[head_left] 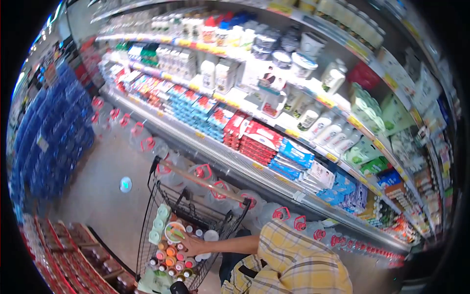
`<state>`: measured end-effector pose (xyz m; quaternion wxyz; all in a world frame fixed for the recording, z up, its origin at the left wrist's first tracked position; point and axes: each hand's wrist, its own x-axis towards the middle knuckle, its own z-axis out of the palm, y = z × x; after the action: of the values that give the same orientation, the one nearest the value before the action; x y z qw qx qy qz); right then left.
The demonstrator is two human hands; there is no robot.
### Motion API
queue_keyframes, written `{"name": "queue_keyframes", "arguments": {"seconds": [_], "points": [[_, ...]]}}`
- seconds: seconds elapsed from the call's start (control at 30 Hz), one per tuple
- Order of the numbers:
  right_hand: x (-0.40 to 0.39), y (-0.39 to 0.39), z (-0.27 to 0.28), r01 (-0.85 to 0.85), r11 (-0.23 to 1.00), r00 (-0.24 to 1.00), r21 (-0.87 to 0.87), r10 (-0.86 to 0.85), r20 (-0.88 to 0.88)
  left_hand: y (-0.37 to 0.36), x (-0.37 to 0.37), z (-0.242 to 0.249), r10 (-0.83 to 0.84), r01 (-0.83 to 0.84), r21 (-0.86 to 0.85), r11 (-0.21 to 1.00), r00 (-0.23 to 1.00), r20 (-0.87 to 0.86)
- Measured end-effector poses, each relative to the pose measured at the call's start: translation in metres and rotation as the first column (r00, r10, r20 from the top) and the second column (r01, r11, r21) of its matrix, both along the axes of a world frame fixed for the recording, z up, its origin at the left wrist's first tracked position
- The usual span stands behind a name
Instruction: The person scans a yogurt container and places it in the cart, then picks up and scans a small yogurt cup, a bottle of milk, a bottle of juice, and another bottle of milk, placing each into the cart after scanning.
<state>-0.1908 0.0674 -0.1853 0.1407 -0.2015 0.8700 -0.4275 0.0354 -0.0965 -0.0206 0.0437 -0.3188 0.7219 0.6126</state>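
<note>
My right hand (194, 244) reaches down into a black shopping cart (142, 245), its arm coming from a yellow plaid sleeve. Its fingers are at the rim of a round white tub (175, 232) with green and orange on top, and seem to grip it. Packed around the hand are several small bottles (170, 252) with orange, pink and white caps. A pale green egg-carton-like pack (159, 224) stands along the cart's side, and a white round lid (211, 235) lies by my wrist. A green-white bag (154, 281) is at the near end. My left hand cannot be made out.
A chilled shelf unit (215, 142) with dairy packs and bottles runs along the far side. Large water jugs (203, 172) with red handles line its foot. Blue-wrapped stacks (54, 137) stand at left, red-brown boxed goods (73, 259) at lower left.
</note>
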Motion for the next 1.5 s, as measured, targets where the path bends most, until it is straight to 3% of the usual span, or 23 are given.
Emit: {"name": "queue_keyframes", "arguments": {"seconds": [0.07, 0.13, 0.17, 0.27, 0.3, 0.4, 0.43, 0.5, 0.57, 0.63, 0.67, 0.73, 0.8, 0.83, 0.87, 0.93, 0.97, 1.1, 1.2, 1.3, 1.5], "points": [[0.012, 0.040, 0.040, -0.107, 0.980, 0.992, -0.166, 0.116, 0.047, 0.004, -0.022, -0.006, -0.058, 0.058, -0.060, 0.997, 0.998, 0.013], [0.014, 0.079, 0.064, -0.084, 0.973, 0.996, -0.216, 0.088, 0.009, 0.019, -0.054, 0.009, -0.142, 0.158, -0.158, 0.975, 0.984, 0.107], [0.015, 0.101, 0.075, -0.076, 0.968, 0.997, -0.239, 0.077, -0.008, 0.031, -0.068, 0.022, -0.167, 0.175, -0.073, 0.982, 0.981, 0.096], [0.010, 0.175, 0.138, 0.071, 0.942, 0.995, -0.328, -0.042, 0.095, 0.092, -0.108, 0.089, -0.127, 0.130, -0.067, 0.989, 0.991, 0.048], [0.009, 0.196, 0.152, 0.127, 0.930, 0.988, -0.344, -0.088, 0.127, 0.065, -0.111, 0.056, -0.325, 0.318, 0.076, 0.945, 0.939, 0.115], [-0.003, 0.263, 0.175, 0.230, 0.927, 0.973, -0.295, -0.220, 0.069, 0.108, -0.126, 0.060, -0.177, 0.176, -0.020, 0.984, 0.979, -0.101], [-0.012, 0.286, 0.177, 0.249, 0.923, 0.968, -0.294, -0.243, 0.060, 0.098, -0.127, 0.025, -0.255, 0.209, -0.201, 0.957, 0.938, -0.236], [-0.033, 0.334, 0.214, 0.365, 0.886, 0.926, -0.286, -0.314, 0.208, 0.106, -0.132, 0.017, -0.209, 0.218, 0.036, 0.975, 0.962, -0.174], [-0.065, 0.385, 0.221, 0.446, 0.879, 0.858, -0.169, -0.473, -0.199, 0.115, -0.137, 0.017, -0.183, 0.203, 0.191, 0.960, 0.976, -0.121], [-0.102, 0.427, 0.267, 0.588, 0.801, 0.776, -0.113, -0.598, -0.199, 0.128, -0.141, 0.023, -0.178, 0.200, 0.189, 0.961, 0.976, -0.127], [-0.129, 0.456, 0.278, 0.607, 0.794, 0.727, -0.029, -0.569, -0.385, 0.133, -0.143, 0.024, -0.176, 0.198, 0.182, 0.963, 0.976, -0.132], [-0.180, 0.501, 0.309, 0.643, 0.746, 0.613, -0.176, -0.638, -0.466, 0.142, -0.143, 0.026, -0.164, 0.188, 0.169, 0.968, 0.976, -0.143], [-0.229, 0.530, 0.356, 0.727, 0.669, 0.563, -0.154, -0.710, -0.423, 0.148, -0.141, 0.026, -0.148, 0.171, 0.143, 0.975, 0.976, -0.163], [-0.257, 0.546, 0.367, 0.746, 0.645, 0.473, -0.165, -0.688, -0.551, 0.153, -0.140, 0.026, -0.143, 0.165, 0.108, 0.980, 0.972, -0.187], [-0.284, 0.560, 0.376, 0.764, 0.620, 0.369, -0.181, -0.649, -0.666, 0.160, -0.139, 0.037, -0.169, 0.165, -0.039, 0.986, 0.946, -0.277], [-0.330, 0.581, 0.393, 0.806, 0.571, 0.273, -0.154, -0.591, -0.759, 0.173, -0.140, 0.054, -0.243, 0.098, -0.334, 0.937, 0.873, -0.424], [-0.346, 0.584, 0.400, 0.851, 0.511, 0.273, -0.123, -0.630, -0.727, 0.164, -0.134, 0.045, -0.280, 0.170, -0.336, 0.926, 0.907, -0.315], [-0.394, 0.579, 0.420, 0.946, 0.323, 0.249, -0.008, -0.744, -0.620, 0.156, -0.112, 0.028, -0.092, 0.099, -0.215, 0.972, 0.995, 0.040], [-0.420, 0.578, 0.416, 0.972, 0.228, 0.212, 0.050, -0.777, -0.593, 0.174, -0.114, 0.054, -0.031, 0.034, -0.065, 0.997, 0.999, 0.040], [-0.432, 0.572, 0.411, 0.981, 0.182, 0.186, 0.064, -0.794, -0.579, 0.188, -0.114, 0.071, 0.046, -0.042, -0.108, 0.993, 0.998, 0.032], [-0.439, 0.572, 0.408, 0.987, 0.156, 0.142, 0.032, -0.767, -0.626, 0.169, -0.107, 0.041, 0.058, -0.057, -0.122, 0.991, 0.998, 0.009]]}}
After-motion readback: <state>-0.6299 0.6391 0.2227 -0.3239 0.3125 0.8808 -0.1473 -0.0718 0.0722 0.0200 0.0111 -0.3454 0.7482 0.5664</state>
